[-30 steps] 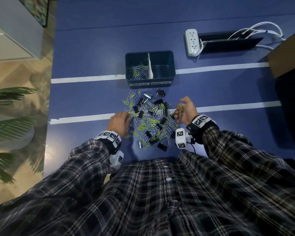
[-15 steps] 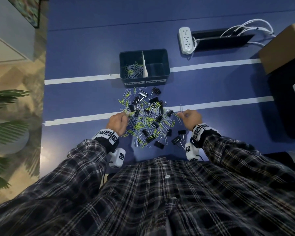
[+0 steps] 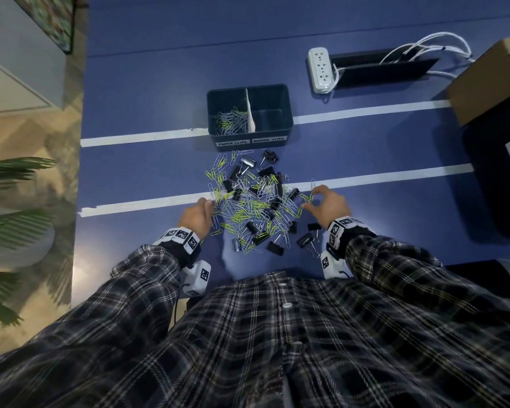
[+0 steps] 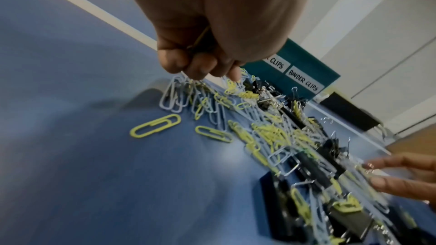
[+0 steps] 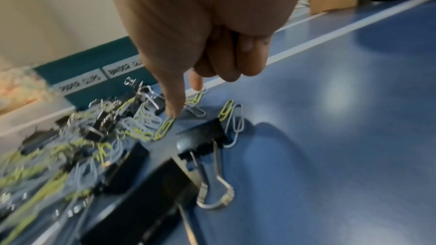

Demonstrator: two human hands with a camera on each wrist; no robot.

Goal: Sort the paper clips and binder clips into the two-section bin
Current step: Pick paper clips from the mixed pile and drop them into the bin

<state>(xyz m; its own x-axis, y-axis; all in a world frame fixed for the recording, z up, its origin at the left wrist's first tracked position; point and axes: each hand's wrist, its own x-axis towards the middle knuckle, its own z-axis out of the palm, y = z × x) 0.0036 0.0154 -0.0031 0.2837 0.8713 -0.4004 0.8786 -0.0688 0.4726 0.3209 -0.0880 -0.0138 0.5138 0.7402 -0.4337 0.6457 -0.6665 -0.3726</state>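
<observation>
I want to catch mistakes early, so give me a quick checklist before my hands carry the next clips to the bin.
1. Left hand holds paper clips only: cannot tell, fingers hide the bunch.
2. Right hand has a clip pinched: not ok, only touching a yellow clip.
3. Bin within reach ahead: ok.
4. Paper clip section free of binder clips: ok.
5. Binder clip section has room: ok, looks empty.
</observation>
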